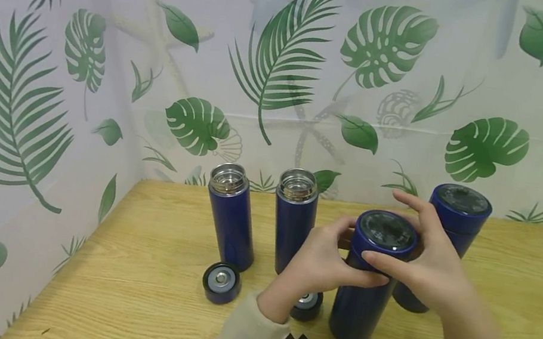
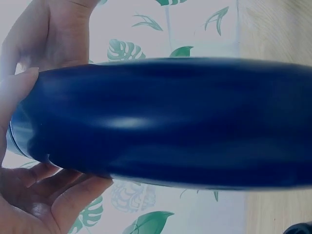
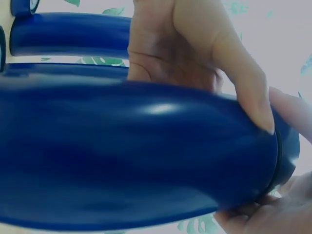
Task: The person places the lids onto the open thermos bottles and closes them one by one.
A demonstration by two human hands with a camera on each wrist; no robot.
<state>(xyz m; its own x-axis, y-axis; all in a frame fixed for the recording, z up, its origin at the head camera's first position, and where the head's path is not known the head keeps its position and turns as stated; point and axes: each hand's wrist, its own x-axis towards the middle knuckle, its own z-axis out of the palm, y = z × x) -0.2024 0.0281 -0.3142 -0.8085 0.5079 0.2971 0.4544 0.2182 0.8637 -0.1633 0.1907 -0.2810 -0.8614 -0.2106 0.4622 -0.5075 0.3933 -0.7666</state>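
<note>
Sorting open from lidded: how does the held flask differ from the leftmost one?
The held flask wears a dark-topped lid; the leftmost flask is open, its metal mouth showing. The left hand and right hand grip the held flask, while the leftmost flask stands untouched on the table. Both have dark blue, cylindrical bodies.

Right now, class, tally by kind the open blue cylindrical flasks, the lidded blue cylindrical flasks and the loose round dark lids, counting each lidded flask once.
Open blue cylindrical flasks: 2
Lidded blue cylindrical flasks: 2
Loose round dark lids: 2
Total: 6
</note>
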